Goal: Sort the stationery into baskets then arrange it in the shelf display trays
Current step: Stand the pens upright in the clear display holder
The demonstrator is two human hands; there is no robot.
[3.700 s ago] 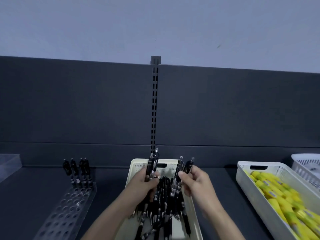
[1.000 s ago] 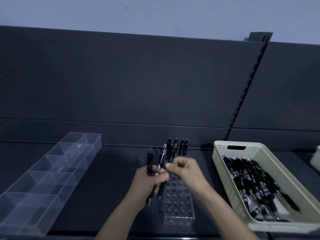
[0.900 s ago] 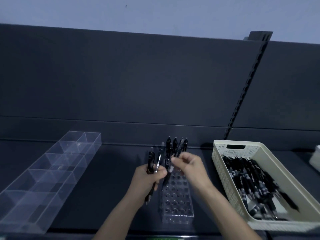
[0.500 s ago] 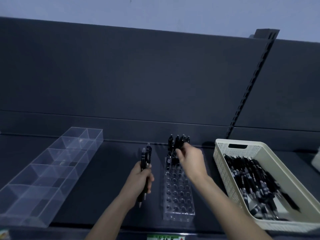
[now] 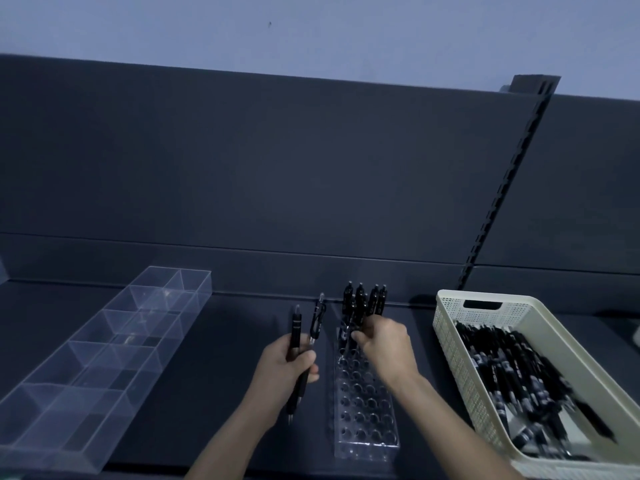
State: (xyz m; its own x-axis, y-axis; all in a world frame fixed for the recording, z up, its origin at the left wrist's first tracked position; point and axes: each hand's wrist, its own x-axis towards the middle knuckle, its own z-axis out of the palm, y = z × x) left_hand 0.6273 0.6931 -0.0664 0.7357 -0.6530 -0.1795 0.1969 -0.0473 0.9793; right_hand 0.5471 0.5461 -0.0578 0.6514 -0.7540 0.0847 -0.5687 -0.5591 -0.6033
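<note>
A clear pen holder tray (image 5: pixel 365 414) with rows of round holes lies on the dark shelf in front of me. Several black pens (image 5: pixel 363 299) stand upright in its far rows. My right hand (image 5: pixel 382 344) is over the tray's far end and pinches one black pen (image 5: pixel 349 329) at a hole just in front of the standing ones. Left of the tray, my left hand (image 5: pixel 287 370) grips two black pens (image 5: pixel 301 344), their clicker ends pointing up. A cream basket (image 5: pixel 450 320) full of black pens stands at the right.
A long clear tray with divided compartments (image 5: pixel 104 355) lies on the shelf at the left. The dark back panel (image 5: pixel 277 174) rises behind everything, with a slotted upright (image 5: pixel 498 188) at the right. The shelf's front edge runs along the bottom of the view.
My view swung left from the basket to the pen tray. My right hand took a pen from the left hand's bundle and moved it to the tray's far rows. The left hand lowered slightly.
</note>
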